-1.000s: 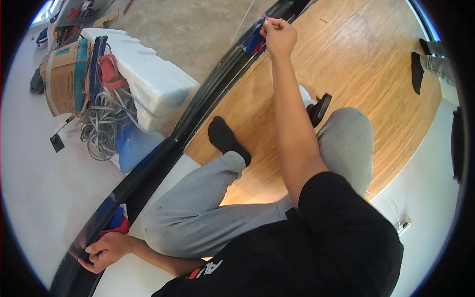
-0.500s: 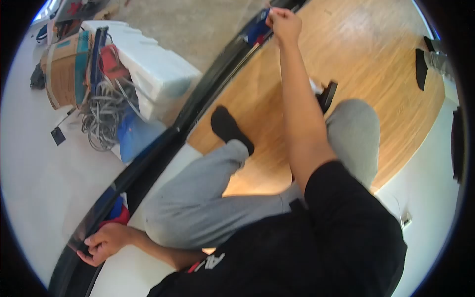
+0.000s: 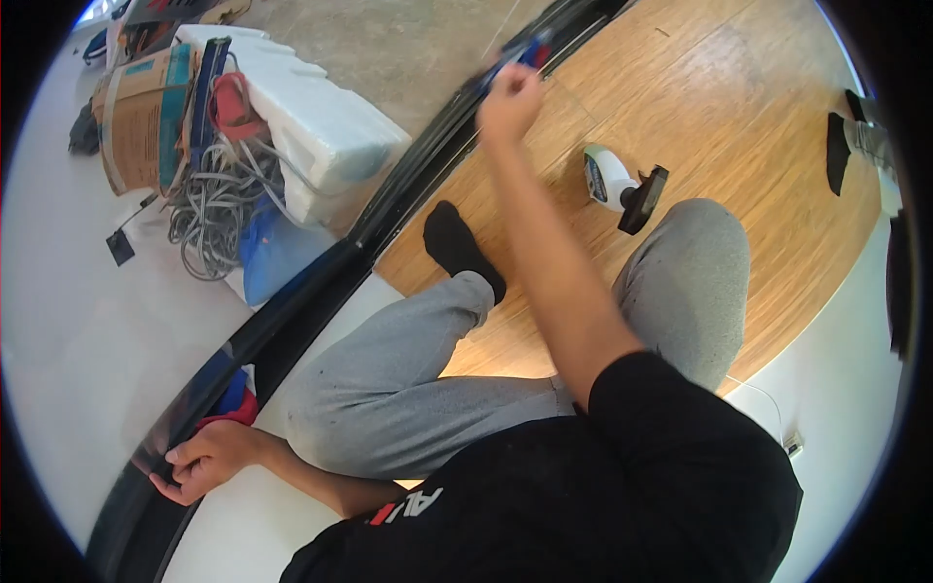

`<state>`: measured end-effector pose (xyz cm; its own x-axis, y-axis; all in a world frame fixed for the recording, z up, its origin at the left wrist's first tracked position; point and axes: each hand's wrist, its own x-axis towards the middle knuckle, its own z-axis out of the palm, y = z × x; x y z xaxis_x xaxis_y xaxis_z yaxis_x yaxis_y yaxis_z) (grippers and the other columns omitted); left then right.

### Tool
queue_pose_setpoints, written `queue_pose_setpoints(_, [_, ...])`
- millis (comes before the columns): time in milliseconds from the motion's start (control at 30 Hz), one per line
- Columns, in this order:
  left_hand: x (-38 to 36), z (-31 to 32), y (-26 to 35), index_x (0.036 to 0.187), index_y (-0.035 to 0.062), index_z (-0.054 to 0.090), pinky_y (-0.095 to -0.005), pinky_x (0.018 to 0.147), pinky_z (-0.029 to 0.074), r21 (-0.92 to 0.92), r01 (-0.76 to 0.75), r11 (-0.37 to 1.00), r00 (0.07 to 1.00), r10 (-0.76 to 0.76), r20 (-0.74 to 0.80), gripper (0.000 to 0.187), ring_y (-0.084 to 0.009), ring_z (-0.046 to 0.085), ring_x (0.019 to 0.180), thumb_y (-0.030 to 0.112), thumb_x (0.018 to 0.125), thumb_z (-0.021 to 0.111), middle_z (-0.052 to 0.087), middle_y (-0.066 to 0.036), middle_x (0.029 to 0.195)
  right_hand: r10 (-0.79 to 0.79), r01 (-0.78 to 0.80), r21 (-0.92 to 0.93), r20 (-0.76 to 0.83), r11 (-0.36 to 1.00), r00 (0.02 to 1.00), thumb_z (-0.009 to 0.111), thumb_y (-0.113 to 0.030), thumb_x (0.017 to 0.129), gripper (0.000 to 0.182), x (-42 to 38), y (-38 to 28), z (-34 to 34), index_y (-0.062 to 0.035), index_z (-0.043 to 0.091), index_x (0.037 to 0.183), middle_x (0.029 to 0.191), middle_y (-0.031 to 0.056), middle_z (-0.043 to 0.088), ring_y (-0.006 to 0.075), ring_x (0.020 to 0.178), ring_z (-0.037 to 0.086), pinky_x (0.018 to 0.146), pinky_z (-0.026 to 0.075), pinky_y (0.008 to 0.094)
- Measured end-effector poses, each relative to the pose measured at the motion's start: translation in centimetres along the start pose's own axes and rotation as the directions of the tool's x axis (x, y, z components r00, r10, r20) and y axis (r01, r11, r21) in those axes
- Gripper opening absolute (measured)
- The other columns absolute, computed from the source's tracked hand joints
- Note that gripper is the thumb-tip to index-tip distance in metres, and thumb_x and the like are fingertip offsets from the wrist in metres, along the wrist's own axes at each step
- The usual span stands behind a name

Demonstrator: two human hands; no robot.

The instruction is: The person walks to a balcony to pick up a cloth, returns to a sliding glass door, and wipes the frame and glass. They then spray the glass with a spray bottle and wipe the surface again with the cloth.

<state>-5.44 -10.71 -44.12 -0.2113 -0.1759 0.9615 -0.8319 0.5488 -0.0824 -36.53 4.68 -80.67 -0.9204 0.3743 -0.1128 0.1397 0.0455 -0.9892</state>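
Right hand (image 3: pixel 510 97): shifted toward the left, fingers narrow (blurred; grip unclear).
Blue-and-red item (image 3: pixel 533 51): just beyond those fingertips.
Left hand (image 3: pixel 209 462): fingers curled at black frame (image 3: pixel 296 316), hold unclear.
Spray bottle (image 3: pixel 606 179): right of the right fingers.

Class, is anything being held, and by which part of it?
It cannot be told: the right hand is blurred beside something blue and red; the left hand, fingers curled, shows no clear grip on the black frame.

Pretty bright shot, pale sheen on wood floor (image 3: pixel 777 165), soft shadows, heavy fisheye bend, black corners, right hand (image 3: pixel 511 99) kinda motion-blurred.
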Motion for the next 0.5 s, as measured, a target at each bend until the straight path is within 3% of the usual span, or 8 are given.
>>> queue_pose_setpoints(33, [-0.2,0.2,0.2,0.131,-0.0033,0.043,-0.0237,0.061,0.034,-0.026,0.024,0.999,1.000,-0.024,-0.002,0.035,-0.0097,0.037,0.060,0.013,0.101,0.049,0.037,0.002,0.073,0.098,-0.099,0.094,0.012,0.991,0.995,0.057,-0.005,0.095,0.009,-5.3,-0.6,0.5,-0.0023,0.055,0.087,0.087,0.0124,0.058,0.0276,0.091,0.054,0.085,0.045,0.0388])
queue_pose_setpoints(67, [-0.1,0.2,0.4,0.131,-0.0033,0.043,-0.0236,0.061,0.034,-0.025,0.032,0.999,0.999,-0.032,-0.006,0.034,-0.0095,0.037,0.060,0.013,0.101,0.049,0.037,0.003,0.072,0.013,-0.013,-0.006,0.030,1.000,0.999,0.057,-0.003,0.093,0.008,-10.2,0.2,0.7,-0.0036,0.054,0.085,0.089,0.0137,0.059,0.0304,0.095,0.054,0.085,0.045,0.0395])
queue_pose_setpoints(133, [-0.1,0.3,0.7,0.130,-0.0033,0.044,-0.0233,0.061,0.034,-0.025,0.052,0.998,0.999,-0.052,-0.014,0.033,-0.0093,0.036,0.059,0.014,0.102,0.049,0.035,0.004,0.070,0.098,-0.048,-0.158,0.325,0.986,0.941,0.060,-0.002,0.086,0.010,-18.0,2.2,-0.7,-0.0060,0.054,0.079,0.086,0.0148,0.060,0.0349,0.088,0.057,0.082,0.045,0.0401])
queue_pose_setpoints(200, [-0.1,0.2,0.4,0.130,-0.0033,0.043,-0.0230,0.062,0.034,-0.017,0.011,1.000,1.000,-0.011,-0.007,0.033,-0.0090,0.036,0.059,0.014,0.103,0.048,0.034,0.004,0.068,0.010,0.012,-0.066,0.326,0.998,0.945,0.059,-0.001,0.085,0.011,-17.6,3.5,-0.7,-0.0056,0.054,0.077,0.085,0.0155,0.061,0.0338,0.083,0.059,0.079,0.047,0.0413])
queue_pose_setpoints(233, [-0.1,0.2,0.1,0.130,-0.0032,0.043,-0.0228,0.062,0.034,-0.005,-0.012,1.000,1.000,0.012,-0.008,0.033,-0.0089,0.036,0.059,0.015,0.103,0.048,0.034,0.004,0.068,0.035,-0.028,-0.038,0.202,0.999,0.979,0.058,-0.002,0.087,0.008,-15.0,4.3,0.3,-0.0045,0.056,0.080,0.086,0.0156,0.062,0.0317,0.083,0.061,0.078,0.048,0.0404])
queue_pose_setpoints(267, [0.0,0.0,-0.2,0.130,-0.0034,0.042,-0.0227,0.061,0.034,-0.009,-0.013,1.000,1.000,0.013,0.009,0.033,-0.0089,0.036,0.059,0.015,0.104,0.048,0.034,0.004,0.068,0.156,-0.148,-0.088,0.085,0.985,0.984,0.059,-0.003,0.089,0.006,-10.6,2.9,0.6,-0.0026,0.059,0.083,0.087,0.0152,0.063,0.0288,0.084,0.061,0.078,0.049,0.0387])
queue_pose_setpoints(367, [-0.2,-0.2,0.3,0.131,-0.0047,0.040,-0.0221,0.061,0.033,-0.059,0.061,0.996,0.997,-0.058,0.058,0.034,-0.0087,0.035,0.059,0.014,0.104,0.047,0.033,0.004,0.067,0.077,-0.077,0.000,-0.053,0.997,0.996,0.064,-0.003,0.089,0.006,1.7,3.5,0.6,0.0022,0.063,0.087,0.090,0.0127,0.067,0.0237,0.082,0.062,0.078,0.050,0.0356])
queue_pose_setpoints(500, [0.1,0.3,0.3,0.130,-0.0052,0.042,-0.0220,0.060,0.033,-0.043,0.017,0.999,1.000,-0.017,-0.002,0.035,-0.0088,0.035,0.058,0.017,0.104,0.049,0.033,0.005,0.067,0.113,-0.111,-0.080,0.024,0.991,0.993,0.066,-0.003,0.086,0.003,-0.8,3.2,0.0,-0.0012,0.065,0.088,0.085,0.0106,0.068,0.0234,0.080,0.064,0.076,0.051,0.0358])
